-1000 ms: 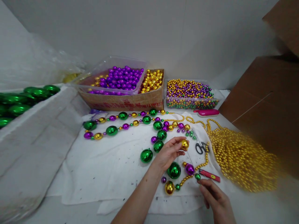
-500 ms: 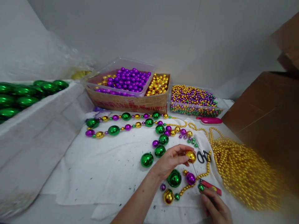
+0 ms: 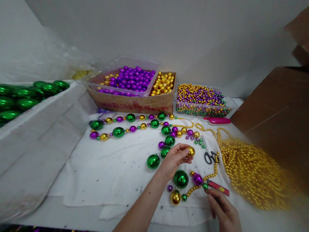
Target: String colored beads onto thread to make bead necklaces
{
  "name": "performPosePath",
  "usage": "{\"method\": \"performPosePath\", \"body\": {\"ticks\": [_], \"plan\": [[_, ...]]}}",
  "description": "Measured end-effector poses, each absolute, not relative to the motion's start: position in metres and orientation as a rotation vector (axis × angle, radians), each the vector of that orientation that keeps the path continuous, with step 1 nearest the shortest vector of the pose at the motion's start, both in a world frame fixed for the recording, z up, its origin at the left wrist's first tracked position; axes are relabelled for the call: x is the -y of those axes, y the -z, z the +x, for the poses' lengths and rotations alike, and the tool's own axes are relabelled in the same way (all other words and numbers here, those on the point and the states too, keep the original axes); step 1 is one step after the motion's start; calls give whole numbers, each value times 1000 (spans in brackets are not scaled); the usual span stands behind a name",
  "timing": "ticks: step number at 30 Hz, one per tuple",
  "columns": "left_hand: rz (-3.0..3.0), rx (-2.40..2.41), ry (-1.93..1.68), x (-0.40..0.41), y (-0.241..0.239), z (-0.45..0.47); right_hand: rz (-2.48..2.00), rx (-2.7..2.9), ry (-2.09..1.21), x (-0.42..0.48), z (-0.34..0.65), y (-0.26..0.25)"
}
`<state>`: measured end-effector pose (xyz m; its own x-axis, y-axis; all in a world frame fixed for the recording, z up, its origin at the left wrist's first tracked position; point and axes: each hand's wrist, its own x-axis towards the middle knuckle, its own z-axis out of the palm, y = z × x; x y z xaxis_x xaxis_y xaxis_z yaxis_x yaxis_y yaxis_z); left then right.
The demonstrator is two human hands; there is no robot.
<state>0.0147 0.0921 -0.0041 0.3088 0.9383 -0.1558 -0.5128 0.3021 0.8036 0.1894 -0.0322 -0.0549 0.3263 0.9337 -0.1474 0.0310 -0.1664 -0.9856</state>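
Note:
My left hand (image 3: 175,158) pinches a gold ball bead (image 3: 191,151) between thumb and fingers above the white cloth (image 3: 113,167). My right hand (image 3: 223,211), near the bottom edge, has its fingers closed by a small green bead (image 3: 205,186) at the end of a gold bead strand (image 3: 207,175); what it grips is too small to make out. Between the hands lie a large green ball (image 3: 181,179), a purple ball (image 3: 198,179) and a gold ball (image 3: 175,197). A long necklace of green, purple and gold balls (image 3: 135,124) lies farther back.
Scissors (image 3: 209,157) and a red lighter (image 3: 218,188) lie right of the hands. A heap of gold bead strands (image 3: 251,167) fills the right. Boxes of purple (image 3: 131,79), gold (image 3: 163,83) and mixed small beads (image 3: 200,96) stand behind. Green balls (image 3: 21,98) sit left; a cardboard box (image 3: 280,109) right.
My left hand pushed the gold ball out to the right, then drew it back left and up. My right hand stayed by the green bead. The camera view shifted a little.

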Motion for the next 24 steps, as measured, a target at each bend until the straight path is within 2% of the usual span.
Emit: {"method": "performPosePath", "body": {"ticks": [13, 24], "plan": [[738, -850, -1102, -100, 9, 17, -1588, 1080, -1119, 30, 187, 39], [726, -755, -1045, -91, 15, 31, -1522, 918, -1208, 24, 179, 39]]}}
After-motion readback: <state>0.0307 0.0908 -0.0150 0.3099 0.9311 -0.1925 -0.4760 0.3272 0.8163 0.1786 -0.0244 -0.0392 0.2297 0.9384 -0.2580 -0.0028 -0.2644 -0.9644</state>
